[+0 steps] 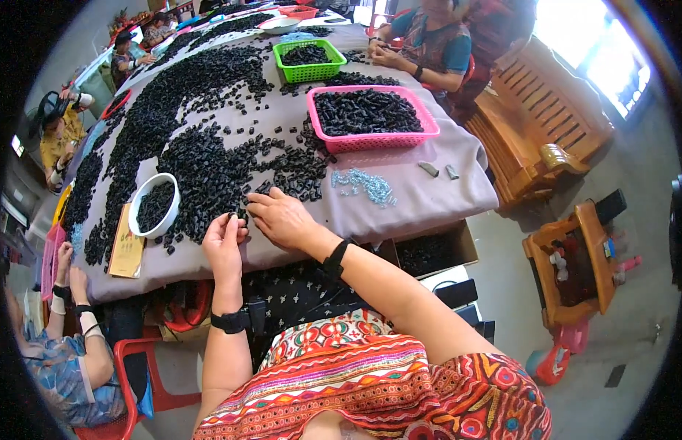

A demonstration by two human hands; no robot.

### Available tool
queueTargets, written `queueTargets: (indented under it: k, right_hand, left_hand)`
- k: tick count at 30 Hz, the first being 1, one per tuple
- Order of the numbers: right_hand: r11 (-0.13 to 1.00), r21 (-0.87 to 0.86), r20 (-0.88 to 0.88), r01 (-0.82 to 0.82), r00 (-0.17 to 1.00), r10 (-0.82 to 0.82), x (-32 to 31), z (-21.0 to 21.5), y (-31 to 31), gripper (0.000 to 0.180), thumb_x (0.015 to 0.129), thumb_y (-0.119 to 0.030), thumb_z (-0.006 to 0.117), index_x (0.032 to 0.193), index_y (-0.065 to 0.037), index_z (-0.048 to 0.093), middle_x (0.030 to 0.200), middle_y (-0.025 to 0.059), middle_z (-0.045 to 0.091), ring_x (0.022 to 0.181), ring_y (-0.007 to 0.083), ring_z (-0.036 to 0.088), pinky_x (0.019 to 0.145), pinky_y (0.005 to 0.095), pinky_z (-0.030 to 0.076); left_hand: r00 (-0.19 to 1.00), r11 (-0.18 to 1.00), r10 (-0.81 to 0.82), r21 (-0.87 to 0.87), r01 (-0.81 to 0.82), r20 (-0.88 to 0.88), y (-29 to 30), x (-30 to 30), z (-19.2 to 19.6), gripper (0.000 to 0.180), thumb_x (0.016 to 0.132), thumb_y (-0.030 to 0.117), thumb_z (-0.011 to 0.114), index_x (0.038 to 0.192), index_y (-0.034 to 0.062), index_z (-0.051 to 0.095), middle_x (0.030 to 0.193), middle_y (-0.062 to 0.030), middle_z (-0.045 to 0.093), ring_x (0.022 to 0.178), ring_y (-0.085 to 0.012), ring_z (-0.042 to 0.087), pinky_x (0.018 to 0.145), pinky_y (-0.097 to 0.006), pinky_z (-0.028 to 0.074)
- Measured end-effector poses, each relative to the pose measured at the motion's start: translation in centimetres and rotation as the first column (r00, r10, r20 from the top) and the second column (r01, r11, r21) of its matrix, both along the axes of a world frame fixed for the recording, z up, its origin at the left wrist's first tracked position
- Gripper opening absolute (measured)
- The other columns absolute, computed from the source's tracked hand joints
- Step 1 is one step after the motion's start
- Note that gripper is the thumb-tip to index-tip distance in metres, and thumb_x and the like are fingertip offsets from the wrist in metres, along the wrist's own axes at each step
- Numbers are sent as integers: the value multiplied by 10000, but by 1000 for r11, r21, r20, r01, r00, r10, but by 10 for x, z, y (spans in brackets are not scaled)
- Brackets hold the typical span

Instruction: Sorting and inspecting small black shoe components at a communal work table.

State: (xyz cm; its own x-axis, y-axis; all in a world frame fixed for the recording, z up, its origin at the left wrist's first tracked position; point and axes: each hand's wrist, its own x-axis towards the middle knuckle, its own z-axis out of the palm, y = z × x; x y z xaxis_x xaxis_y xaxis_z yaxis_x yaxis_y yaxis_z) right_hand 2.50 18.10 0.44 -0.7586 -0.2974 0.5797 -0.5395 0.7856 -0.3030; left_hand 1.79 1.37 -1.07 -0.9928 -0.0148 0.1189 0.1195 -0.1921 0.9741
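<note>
My left hand (226, 238) is closed in a pinch at the table's near edge, with a small black plastic piece (231, 215) showing at its fingertips. Palm down, my right hand (284, 220) reaches over the near side of a heap of small black plastic pieces (202, 165). Its fingers are bent and a little apart, touching the edge of the heap; nothing held shows. A white bowl (174, 204) of thin black parts stands left of my left hand. To the right of my right hand lies a scatter of small clear bluish parts (367, 185).
A pink basket (431, 133) and a green basket (312, 72) hold black pieces. A tan booklet (127, 253) lies beside the bowl. Two small grey objects (428, 169) rest at the right. Other people sit around the table. A cardboard box (466, 248) stands below the edge; a wooden bench (535, 121) is right.
</note>
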Motion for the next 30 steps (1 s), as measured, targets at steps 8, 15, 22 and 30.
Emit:
queueTargets:
  k: [8,15,22,30]
  right_hand:
    - [988,-145,12,51,999,-50,-3,-4,7,219,858,-170,598,1020,-29,643,1114,123,632,980,331,581,859,406,492]
    - [966,-241,36,95,995,-89,1,3,0,225,834,-140,637,1038,-46,646,1097,107,608,1028,305,580,860,395,501]
    - [956,-265,-18,124,991,-134,-4,0,2,193,816,-121,651,996,-57,673,1027,100,622,982,296,594,828,393,506]
    - [997,16,-112,74,991,-72,-35,-11,-26,137,692,-272,678,714,-145,724,896,6,609,963,225,551,785,368,467]
  left_hand:
    - [1000,999,-2,39,2,2,3,-3,-3,183,950,163,617,1064,21,635,869,-42,683,683,-76,613,640,-208,499]
    - [1000,1000,12,11,-12,26,-2,1,3,177,956,153,603,1075,27,639,890,-42,684,691,-79,621,635,-222,521]
    - [1000,1000,-9,-2,9,28,2,0,3,177,953,132,603,1085,20,640,873,-38,684,683,-74,622,640,-216,520]
    - [999,998,-11,-61,13,41,-9,-13,-7,234,955,151,608,1138,6,616,969,-55,682,786,-111,640,711,-242,531]
